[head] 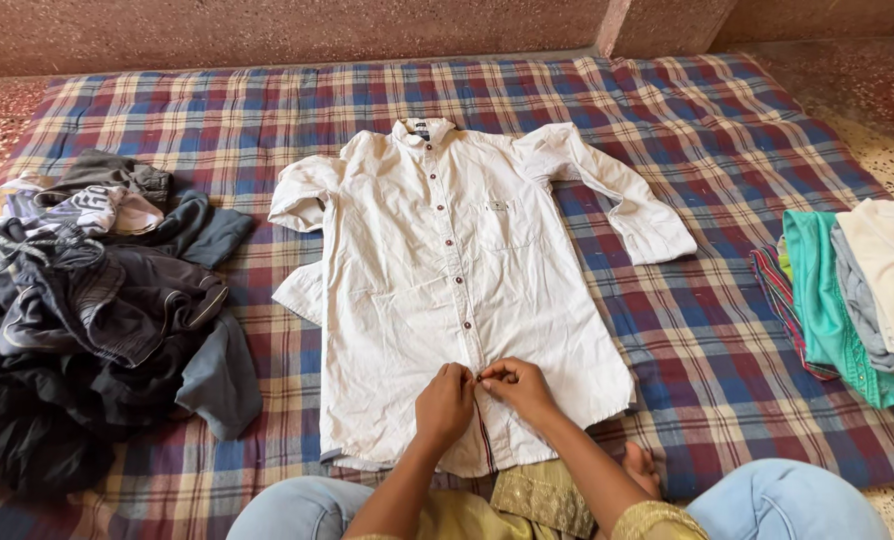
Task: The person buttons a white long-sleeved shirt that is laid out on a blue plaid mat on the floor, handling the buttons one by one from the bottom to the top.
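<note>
**Hands pinching lowest button on white shirt**

White long-sleeved cotton button-front shirt lies flat, face up, mid plaid mattress. Left hand and right hand touch, both pinched narrow on placket at the lowest button. Risk: tugging could wrinkle or shift the flat front. Dark clothes heap left; folded stack right.

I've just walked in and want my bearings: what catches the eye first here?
A white button-up shirt lies spread flat in the middle of a checked mattress, and both hands, left hand and right hand, pinch its front near the hem. A heap of dark clothes sits left; folded clothes are stacked right.
</note>
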